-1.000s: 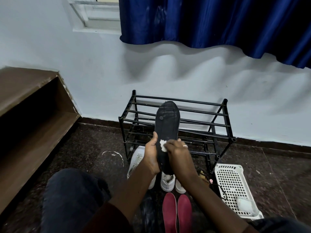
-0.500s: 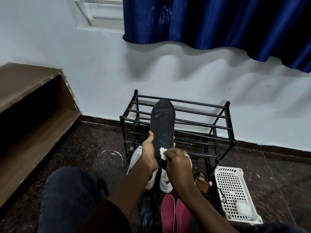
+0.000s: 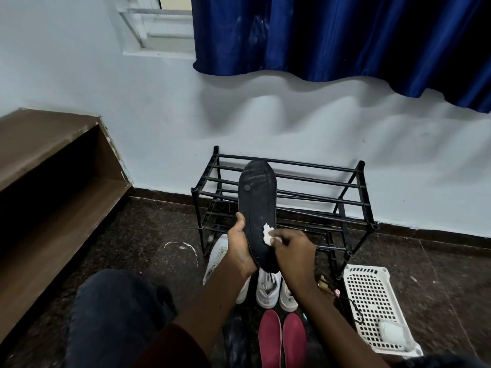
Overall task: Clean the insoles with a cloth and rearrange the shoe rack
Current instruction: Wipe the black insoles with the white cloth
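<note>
A black insole (image 3: pixel 256 203) stands upright in front of me, toe end up. My left hand (image 3: pixel 239 243) grips its lower left edge, thumb on the front. My right hand (image 3: pixel 293 252) pinches a small white cloth (image 3: pixel 267 233) and presses it against the insole's lower half. Behind the insole stands the black metal shoe rack (image 3: pixel 313 192), its bars bare. Two red insoles (image 3: pixel 281 338) lie side by side on the floor below my hands.
White sneakers (image 3: pixel 268 288) sit on the dark floor under my hands. A white perforated basket (image 3: pixel 372 296) with a white pad in it lies at the right. A brown wooden shelf (image 3: pixel 53 181) runs along the left. My knee (image 3: pixel 111 314) is at lower left.
The cloth in my right hand has slid a little on the insole's lower part. The insole has tilted slightly and the view has shifted.
</note>
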A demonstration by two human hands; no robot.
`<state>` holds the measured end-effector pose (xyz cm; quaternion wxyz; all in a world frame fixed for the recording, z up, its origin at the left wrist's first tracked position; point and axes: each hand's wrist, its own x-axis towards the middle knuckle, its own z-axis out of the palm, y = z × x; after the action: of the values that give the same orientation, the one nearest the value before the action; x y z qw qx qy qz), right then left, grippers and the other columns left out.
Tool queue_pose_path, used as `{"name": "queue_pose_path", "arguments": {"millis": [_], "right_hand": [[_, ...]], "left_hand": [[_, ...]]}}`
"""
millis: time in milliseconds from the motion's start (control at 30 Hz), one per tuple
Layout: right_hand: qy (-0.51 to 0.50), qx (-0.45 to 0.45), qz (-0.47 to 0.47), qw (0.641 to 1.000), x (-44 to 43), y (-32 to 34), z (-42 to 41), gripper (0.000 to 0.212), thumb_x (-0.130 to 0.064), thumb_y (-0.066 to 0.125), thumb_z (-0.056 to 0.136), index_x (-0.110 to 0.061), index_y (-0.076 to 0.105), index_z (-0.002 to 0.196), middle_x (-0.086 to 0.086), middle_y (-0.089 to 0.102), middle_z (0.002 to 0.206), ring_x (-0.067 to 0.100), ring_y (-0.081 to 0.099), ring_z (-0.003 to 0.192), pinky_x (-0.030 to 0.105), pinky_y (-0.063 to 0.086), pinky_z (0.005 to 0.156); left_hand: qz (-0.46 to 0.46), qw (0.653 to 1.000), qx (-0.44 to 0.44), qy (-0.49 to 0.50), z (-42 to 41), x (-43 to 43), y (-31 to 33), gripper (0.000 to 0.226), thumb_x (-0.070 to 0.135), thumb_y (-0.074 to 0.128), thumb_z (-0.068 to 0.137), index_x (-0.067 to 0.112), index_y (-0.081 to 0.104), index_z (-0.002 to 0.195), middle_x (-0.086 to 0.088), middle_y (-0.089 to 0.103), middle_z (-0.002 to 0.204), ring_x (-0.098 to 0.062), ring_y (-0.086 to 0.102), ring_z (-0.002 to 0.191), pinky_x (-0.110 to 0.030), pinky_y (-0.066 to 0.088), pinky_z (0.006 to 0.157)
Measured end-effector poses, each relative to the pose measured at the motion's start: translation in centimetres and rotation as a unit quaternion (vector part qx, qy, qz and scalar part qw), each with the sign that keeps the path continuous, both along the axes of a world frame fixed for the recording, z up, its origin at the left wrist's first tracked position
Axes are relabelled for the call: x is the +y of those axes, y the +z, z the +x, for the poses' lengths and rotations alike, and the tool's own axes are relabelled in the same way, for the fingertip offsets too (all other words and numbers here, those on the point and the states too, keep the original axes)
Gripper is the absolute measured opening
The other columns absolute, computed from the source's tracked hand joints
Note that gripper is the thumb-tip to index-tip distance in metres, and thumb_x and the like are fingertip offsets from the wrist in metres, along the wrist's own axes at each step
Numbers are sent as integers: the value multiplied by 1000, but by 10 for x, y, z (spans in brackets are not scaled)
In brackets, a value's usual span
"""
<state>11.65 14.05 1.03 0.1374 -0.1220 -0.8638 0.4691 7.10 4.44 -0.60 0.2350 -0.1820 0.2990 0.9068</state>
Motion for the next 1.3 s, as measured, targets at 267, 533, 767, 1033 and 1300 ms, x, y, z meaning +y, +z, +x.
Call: {"name": "queue_pose_path", "arguments": {"millis": [267, 533, 767, 1033, 1300], "right_hand": [[26, -89, -138, 986, 19, 2, 2, 26, -4, 71, 72, -29, 71, 67, -9, 71, 77, 13, 66, 77, 35, 53, 77], [97, -86, -74, 989, 17, 1, 11, 18, -1, 70, 76, -18, 75, 82, -4, 70, 78, 10, 63, 69, 25, 49, 72], [93, 97, 253, 958, 8, -2, -7, 24, 15, 70, 65, -7, 74, 76, 8, 66, 74, 28, 61, 67, 27, 48, 55], [123, 103, 276, 948, 1, 4, -9, 29, 18, 67, 55, -6, 71, 71, 8, 66, 74, 29, 60, 63, 25, 46, 52], [197, 90, 272, 938, -2, -2, 12, 15, 3, 70, 63, -8, 70, 74, 8, 59, 87, 25, 62, 66, 24, 45, 49]], "left_hand": [[13, 999, 41, -32, -1, -1, -9, 71, 60, 31, 92, 2, 54, 127, -22, 59, 117, -31, 60, 100, -40, 47, 92], [105, 990, 95, -5, -14, -4, -6, 93, 58, 68, 71, 6, 40, 143, -17, 39, 146, -35, 55, 118, -47, 45, 97], [114, 991, 66, -4, -9, 3, -14, 80, 54, 61, 76, 2, 48, 136, -26, 47, 138, -41, 55, 116, -53, 41, 101], [135, 986, 98, -18, -7, -4, -15, 70, 43, 69, 74, -2, 57, 126, -26, 55, 129, -40, 60, 109, -52, 47, 96], [102, 993, 65, -16, -11, -7, -28, 77, 63, 36, 87, 0, 58, 127, -27, 48, 135, -38, 53, 117, -48, 41, 101]]}}
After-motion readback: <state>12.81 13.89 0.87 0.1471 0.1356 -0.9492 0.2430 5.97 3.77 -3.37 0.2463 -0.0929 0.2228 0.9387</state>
